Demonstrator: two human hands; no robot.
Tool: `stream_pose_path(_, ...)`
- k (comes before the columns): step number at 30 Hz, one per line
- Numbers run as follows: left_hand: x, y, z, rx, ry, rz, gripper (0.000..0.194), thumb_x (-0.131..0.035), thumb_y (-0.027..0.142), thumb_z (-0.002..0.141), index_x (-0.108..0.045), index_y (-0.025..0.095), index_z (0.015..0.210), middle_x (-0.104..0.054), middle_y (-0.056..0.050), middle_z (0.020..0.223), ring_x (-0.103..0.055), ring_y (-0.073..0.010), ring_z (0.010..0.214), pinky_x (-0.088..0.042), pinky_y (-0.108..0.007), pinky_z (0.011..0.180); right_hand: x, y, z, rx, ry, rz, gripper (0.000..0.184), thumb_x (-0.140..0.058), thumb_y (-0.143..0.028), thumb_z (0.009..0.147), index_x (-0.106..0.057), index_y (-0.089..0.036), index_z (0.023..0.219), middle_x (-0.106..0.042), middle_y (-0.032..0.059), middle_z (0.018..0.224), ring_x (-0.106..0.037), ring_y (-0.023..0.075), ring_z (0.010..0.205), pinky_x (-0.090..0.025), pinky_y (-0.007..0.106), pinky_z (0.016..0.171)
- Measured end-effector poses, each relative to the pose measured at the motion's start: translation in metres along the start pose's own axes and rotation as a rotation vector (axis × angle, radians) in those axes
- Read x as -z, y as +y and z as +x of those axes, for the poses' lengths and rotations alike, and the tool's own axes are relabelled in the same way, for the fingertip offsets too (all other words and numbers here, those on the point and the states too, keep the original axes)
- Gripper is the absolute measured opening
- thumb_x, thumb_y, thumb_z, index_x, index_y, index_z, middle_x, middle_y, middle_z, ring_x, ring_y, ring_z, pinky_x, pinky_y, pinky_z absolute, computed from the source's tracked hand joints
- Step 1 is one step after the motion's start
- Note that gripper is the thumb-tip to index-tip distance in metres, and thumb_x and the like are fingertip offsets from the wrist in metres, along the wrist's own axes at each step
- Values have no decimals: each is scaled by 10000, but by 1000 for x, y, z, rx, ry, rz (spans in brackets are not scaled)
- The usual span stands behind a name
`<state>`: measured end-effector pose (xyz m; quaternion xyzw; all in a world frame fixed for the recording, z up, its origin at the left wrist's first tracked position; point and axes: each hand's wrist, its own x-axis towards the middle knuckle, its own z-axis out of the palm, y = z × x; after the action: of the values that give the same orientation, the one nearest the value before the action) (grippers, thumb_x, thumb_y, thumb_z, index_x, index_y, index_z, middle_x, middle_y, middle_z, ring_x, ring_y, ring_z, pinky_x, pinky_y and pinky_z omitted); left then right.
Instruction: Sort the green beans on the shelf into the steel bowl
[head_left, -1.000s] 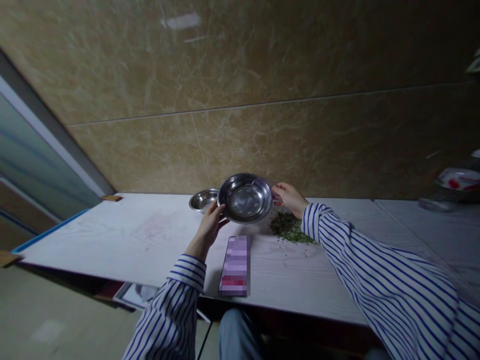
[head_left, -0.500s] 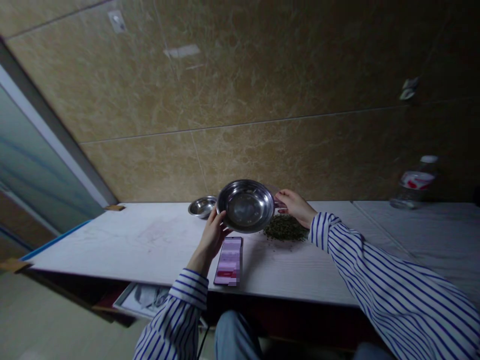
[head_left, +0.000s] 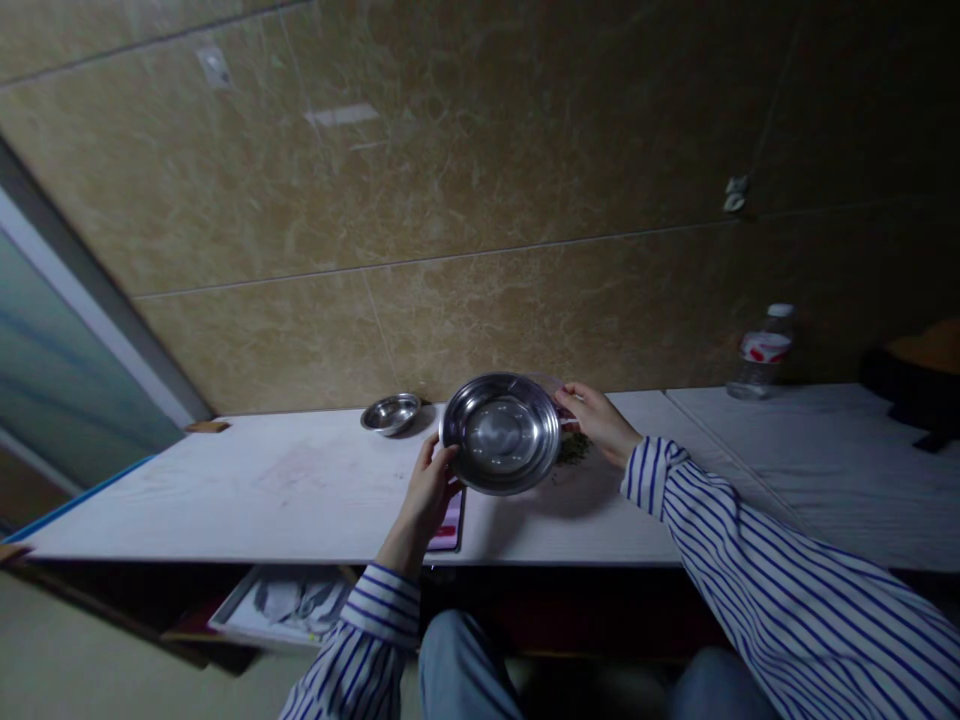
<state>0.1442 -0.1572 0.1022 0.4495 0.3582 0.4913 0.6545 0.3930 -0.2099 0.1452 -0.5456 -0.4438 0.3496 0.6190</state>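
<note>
A shiny stainless steel bowl (head_left: 501, 440) is held up above the table, its inside tilted towards me. My left hand (head_left: 429, 492) grips its left rim, thumb on the inner edge. At the right rim, my right hand (head_left: 598, 420) is closed on a clear see-through thing (head_left: 546, 382) that overlaps the bowl's edge; its kind is hard to make out. Behind the bowl and below my right hand lies a pile of small green dried bits (head_left: 574, 449), mostly covered. A phone (head_left: 448, 528) with a lit screen is partly hidden by the bowl and my left hand.
A smaller steel bowl (head_left: 391, 414) stands at the back of the white table (head_left: 247, 480). A plastic bottle (head_left: 762, 352) with a white cap is at the back right, beside a dark object (head_left: 915, 375). Below the front edge, an open drawer (head_left: 281, 605) sticks out. A tiled wall (head_left: 480, 200) rises behind.
The held bowl has come nearer to me, with both hands still at its sides. It now covers more of the phone and the green pile. My view has shifted, bringing the bottle fully in.
</note>
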Motion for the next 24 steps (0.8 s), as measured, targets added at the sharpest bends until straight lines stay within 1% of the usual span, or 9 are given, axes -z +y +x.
stream_pose_path(2, -4, -5, -7, 29, -30, -5, 426, -726, 304, 711, -609, 246, 1116, -643, 17, 774, -598, -134, 630, -492, -235, 550, 6, 3, -7, -2, 15, -7, 228, -668, -445, 787, -592, -230, 795, -650, -6, 796, -602, 176, 781, -467, 272, 638)
stream_pose_path(4, -8, -12, -13, 52, -54, -17, 444, -741, 330, 725, -625, 253, 1147, -664, -5, 848, -607, -145, 679, -504, -237, 555, 12, 5, -14, -10, 34, -21, 249, -674, -464, 778, -604, -226, 800, -652, -3, 803, -599, 180, 795, -467, 283, 660)
stream_pose_path(6, -11, -18, -18, 65, -71, -36, 464, -740, 349, 743, -631, 271, 1188, -685, -32, 984, -627, -169, 776, -528, -252, 585, 17, 6, -21, -19, 50, -35, 261, -678, -471, 771, -617, -219, 804, -653, 1, 818, -593, 181, 811, -469, 290, 682)
stream_pose_path(9, -14, -27, -28, 81, -84, -66, 454, -727, 372, 769, -637, 282, 1204, -672, -60, 1169, -639, -209, 925, -554, -281, 644, 23, 7, -29, -34, 51, -46, 257, -684, -462, 766, -631, -214, 805, -656, 8, 839, -595, 183, 829, -475, 294, 699)
stream_pose_path(11, -15, -32, -34, 102, -68, -74, 467, -734, 399, 769, -639, 277, 1209, -669, -73, 1180, -642, -219, 932, -551, -286, 645, 25, 8, -34, -49, 45, -44, 237, -687, -444, 767, -628, -215, 794, -662, 8, 833, -604, 185, 825, -482, 294, 701)
stream_pose_path(15, -17, -40, -45, 156, -10, -78, 530, -742, 455, 760, -611, 271, 1239, -664, -94, 1144, -651, -222, 877, -539, -288, 616, 30, 13, -42, -100, 29, -7, 178, -660, -391, 802, -604, -223, 785, -694, 18, 831, -640, 189, 817, -499, 288, 676)
stream_pose_path(18, -22, -44, -51, 164, 2, -86, 484, -722, 445, 788, -605, 285, 1230, -643, -91, 1187, -657, -218, 873, -548, -298, 627, 36, 18, -47, -135, 17, 35, 151, -640, -360, 830, -585, -225, 788, -724, 37, 866, -672, 191, 836, -511, 283, 666)
stream_pose_path(22, -28, -50, -59, 145, 7, -107, 434, -701, 407, 821, -603, 320, 1235, -628, -59, 1205, -659, -192, 866, -557, -297, 667, 49, 25, -49, -139, 24, 66, 166, -666, -372, 820, -616, -214, 812, -738, 60, 942, -682, 180, 841, -502, 267, 655)
stream_pose_path(24, -28, -54, -64, 152, 20, -119, 445, -703, 401, 824, -596, 325, 1249, -634, -57, 1205, -663, -204, 906, -560, -296, 677, 58, 30, -48, -125, 50, 68, 211, -696, -408, 792, -637, -208, 822, -734, 60, 932, -674, 169, 816, -493, 262, 656)
